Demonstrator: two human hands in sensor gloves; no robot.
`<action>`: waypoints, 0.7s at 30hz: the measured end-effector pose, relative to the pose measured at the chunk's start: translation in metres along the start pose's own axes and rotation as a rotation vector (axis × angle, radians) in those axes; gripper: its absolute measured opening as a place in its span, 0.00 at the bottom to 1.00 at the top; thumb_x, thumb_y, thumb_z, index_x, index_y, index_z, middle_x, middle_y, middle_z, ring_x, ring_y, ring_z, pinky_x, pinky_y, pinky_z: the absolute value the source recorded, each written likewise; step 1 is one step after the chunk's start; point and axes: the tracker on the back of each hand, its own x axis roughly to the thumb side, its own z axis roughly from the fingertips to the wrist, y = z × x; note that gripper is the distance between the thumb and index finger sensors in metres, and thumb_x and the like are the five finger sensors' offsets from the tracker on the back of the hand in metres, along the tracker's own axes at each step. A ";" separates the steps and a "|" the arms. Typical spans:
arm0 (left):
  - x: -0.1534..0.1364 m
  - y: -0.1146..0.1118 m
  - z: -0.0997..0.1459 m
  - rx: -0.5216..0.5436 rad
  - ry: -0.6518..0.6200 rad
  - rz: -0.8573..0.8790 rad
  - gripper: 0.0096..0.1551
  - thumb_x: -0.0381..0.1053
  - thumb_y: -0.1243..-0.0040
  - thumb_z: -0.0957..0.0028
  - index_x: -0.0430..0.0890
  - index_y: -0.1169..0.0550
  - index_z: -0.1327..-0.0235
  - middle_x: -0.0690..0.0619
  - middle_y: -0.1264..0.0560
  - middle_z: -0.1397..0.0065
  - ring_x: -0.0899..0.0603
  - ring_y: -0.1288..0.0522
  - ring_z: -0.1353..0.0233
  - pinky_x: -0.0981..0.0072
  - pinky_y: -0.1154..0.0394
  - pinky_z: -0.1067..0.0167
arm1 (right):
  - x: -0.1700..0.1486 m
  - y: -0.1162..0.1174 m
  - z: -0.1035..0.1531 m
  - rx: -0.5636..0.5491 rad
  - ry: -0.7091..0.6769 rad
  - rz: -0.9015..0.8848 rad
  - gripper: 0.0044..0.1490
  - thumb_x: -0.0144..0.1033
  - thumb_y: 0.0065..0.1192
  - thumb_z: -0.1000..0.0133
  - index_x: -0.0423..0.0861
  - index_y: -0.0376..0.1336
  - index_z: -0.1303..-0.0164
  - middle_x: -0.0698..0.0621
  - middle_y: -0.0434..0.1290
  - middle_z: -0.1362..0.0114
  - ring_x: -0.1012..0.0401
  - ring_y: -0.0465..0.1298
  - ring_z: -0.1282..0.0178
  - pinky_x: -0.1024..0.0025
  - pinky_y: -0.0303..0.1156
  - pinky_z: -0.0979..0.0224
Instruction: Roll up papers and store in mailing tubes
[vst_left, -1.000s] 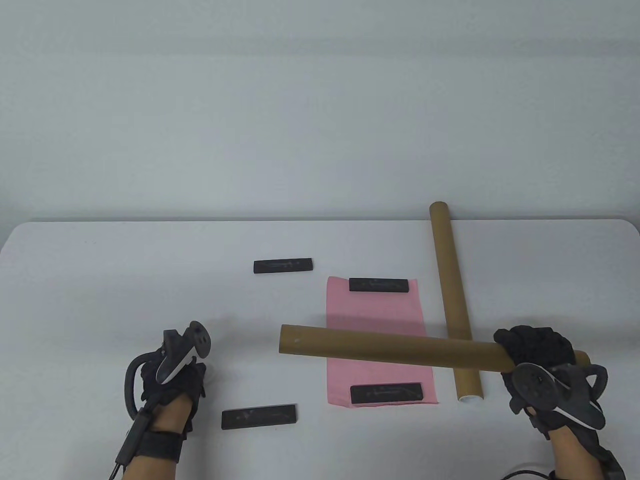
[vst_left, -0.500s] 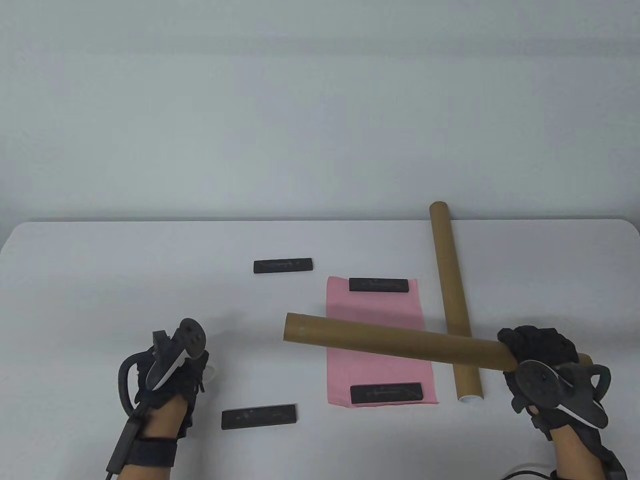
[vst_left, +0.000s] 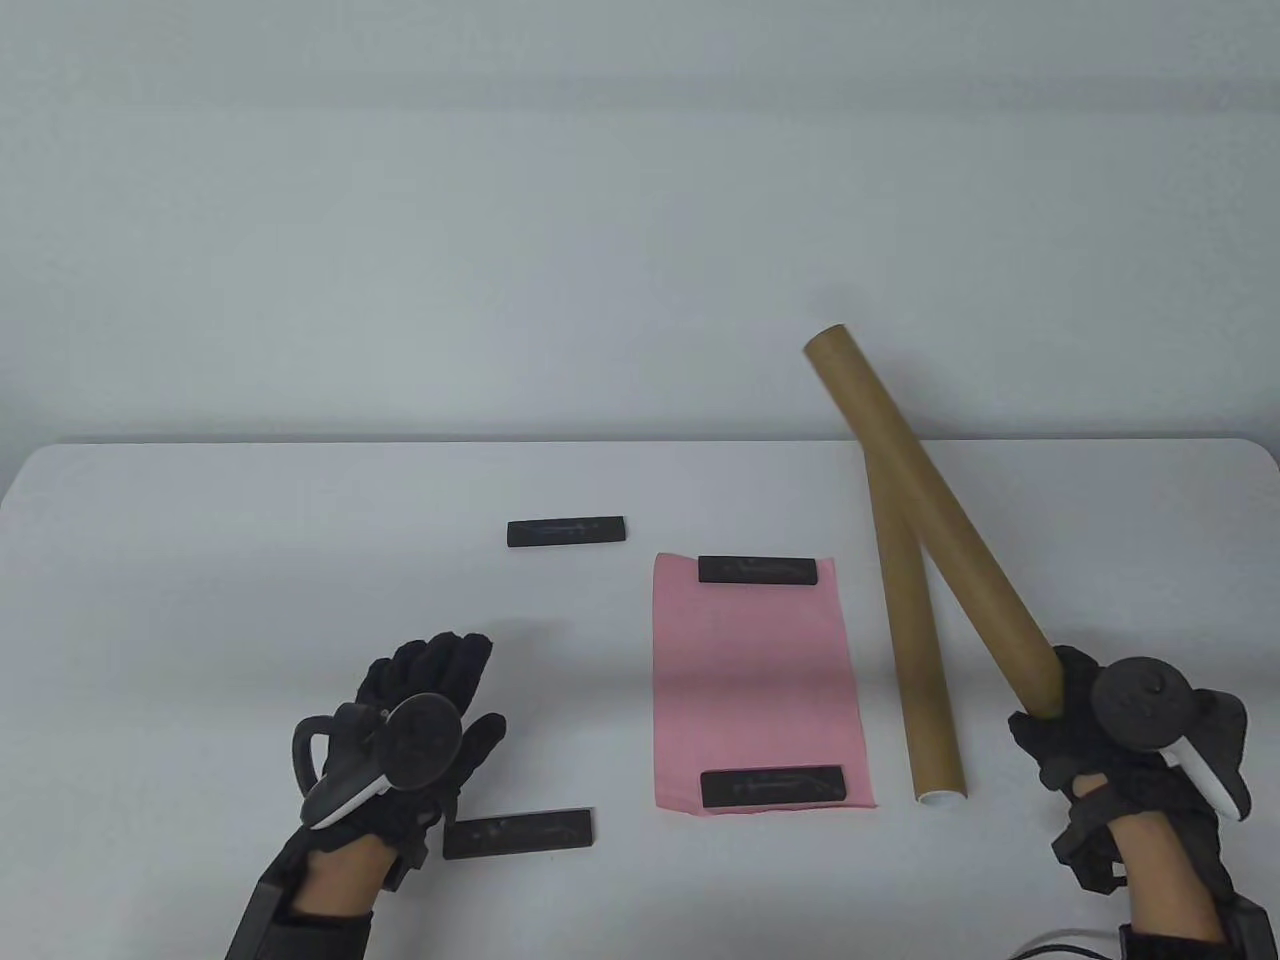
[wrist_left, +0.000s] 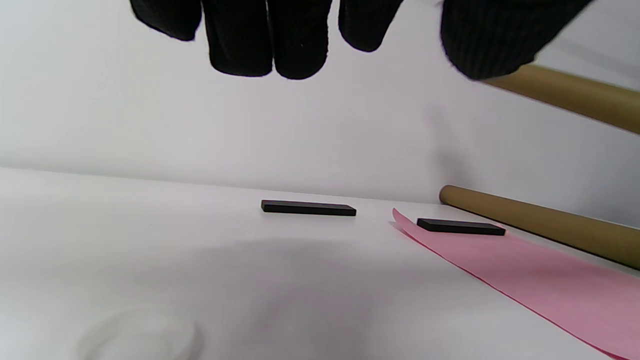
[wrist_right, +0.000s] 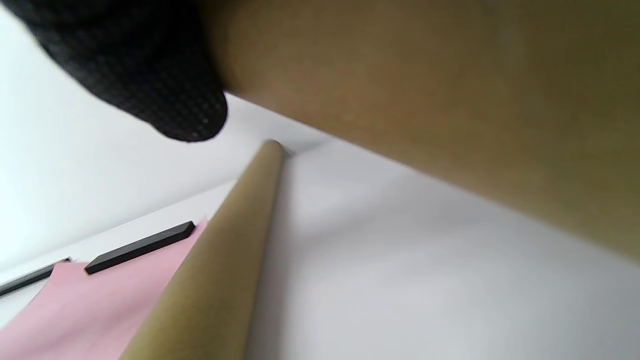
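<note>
My right hand (vst_left: 1075, 715) grips one end of a brown mailing tube (vst_left: 930, 520) and holds it in the air, slanting up and away to the left. That tube fills the top of the right wrist view (wrist_right: 450, 90). A second brown tube (vst_left: 912, 620) lies on the table below it, white cap at its near end. A pink paper sheet (vst_left: 758, 680) lies flat, with a black weight bar on its far end (vst_left: 757, 571) and one on its near end (vst_left: 772, 787). My left hand (vst_left: 430, 690) hovers open over the table, fingers (wrist_left: 270, 35) spread, holding nothing.
Two more black weight bars lie loose: one at the back (vst_left: 566, 531), one near my left hand (vst_left: 518, 832). A clear round cap (wrist_left: 142, 337) lies on the white table (vst_left: 200, 560) under my left hand. A grey wall stands behind.
My right hand has swung the held tube from lying across the pink paper to pointing up and away. My left hand has moved right and opened its fingers.
</note>
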 end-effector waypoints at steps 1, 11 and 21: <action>0.002 -0.001 0.000 -0.003 -0.015 -0.006 0.48 0.72 0.45 0.57 0.59 0.39 0.22 0.47 0.34 0.18 0.34 0.32 0.18 0.40 0.36 0.25 | -0.004 0.002 -0.004 0.023 0.041 -0.018 0.55 0.50 0.75 0.43 0.33 0.50 0.19 0.37 0.67 0.28 0.43 0.81 0.43 0.46 0.85 0.45; 0.000 -0.012 -0.001 -0.089 -0.057 -0.011 0.48 0.72 0.45 0.57 0.57 0.39 0.21 0.46 0.35 0.18 0.34 0.33 0.18 0.39 0.36 0.25 | -0.022 0.021 -0.056 0.147 0.433 0.062 0.54 0.49 0.73 0.40 0.31 0.49 0.19 0.36 0.65 0.28 0.43 0.79 0.43 0.46 0.84 0.44; -0.003 -0.015 -0.002 -0.110 -0.066 -0.001 0.48 0.71 0.45 0.57 0.56 0.39 0.21 0.46 0.35 0.18 0.34 0.32 0.18 0.40 0.35 0.25 | -0.023 0.036 -0.082 0.153 0.549 0.119 0.55 0.49 0.72 0.41 0.32 0.48 0.19 0.36 0.65 0.28 0.44 0.78 0.42 0.47 0.83 0.43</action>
